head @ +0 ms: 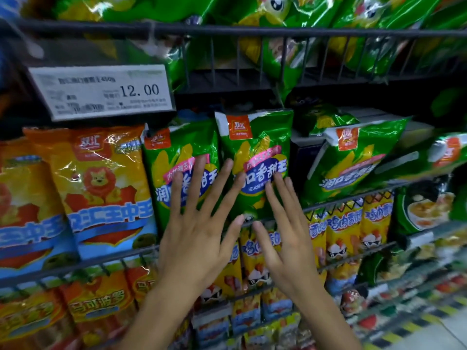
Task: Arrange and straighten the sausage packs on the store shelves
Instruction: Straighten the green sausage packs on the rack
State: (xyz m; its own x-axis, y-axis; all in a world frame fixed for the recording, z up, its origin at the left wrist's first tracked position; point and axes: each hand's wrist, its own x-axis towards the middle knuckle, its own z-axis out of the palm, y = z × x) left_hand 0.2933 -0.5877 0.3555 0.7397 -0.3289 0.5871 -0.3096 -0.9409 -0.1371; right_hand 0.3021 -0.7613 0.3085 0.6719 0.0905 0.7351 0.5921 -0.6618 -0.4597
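Note:
Two green sausage packs stand upright side by side on the middle wire shelf. My left hand (199, 223) lies flat with spread fingers against the left green pack (177, 157). My right hand (285, 223) has straight fingers touching the lower part of the right green pack (255, 137). A third green pack (353, 157) leans tilted to the right of them, and another (439, 155) lies further right. Orange and blue sausage packs (101, 188) stand to the left on the same shelf.
A price tag reading 12.00 (101, 90) hangs from the upper wire shelf (252, 31), which holds more green packs. Yellow sausage packs (348, 228) hang below the middle shelf rail (353, 198). The lower shelves carry several other packs.

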